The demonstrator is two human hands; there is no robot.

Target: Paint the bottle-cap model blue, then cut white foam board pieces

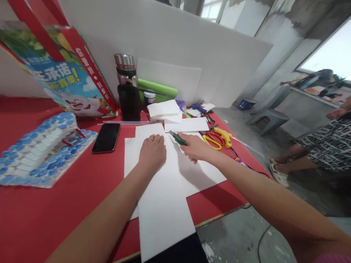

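Observation:
My right hand grips a green utility knife, its blade pointing up and to the left over the white sheets. Pressed on a long white board strip is my left hand, fingers bent and close together, nothing visible in them. The strip lies on top of a wider white sheet and reaches past the table's front edge. Just beyond the knife lies another white strip, with folded white pieces behind it.
A phone and a blue-and-white model lie left on the red table. Behind stand a bag and a bottle. Yellow-handled scissors and glue guns, yellow and blue, lie right. A person is farther right.

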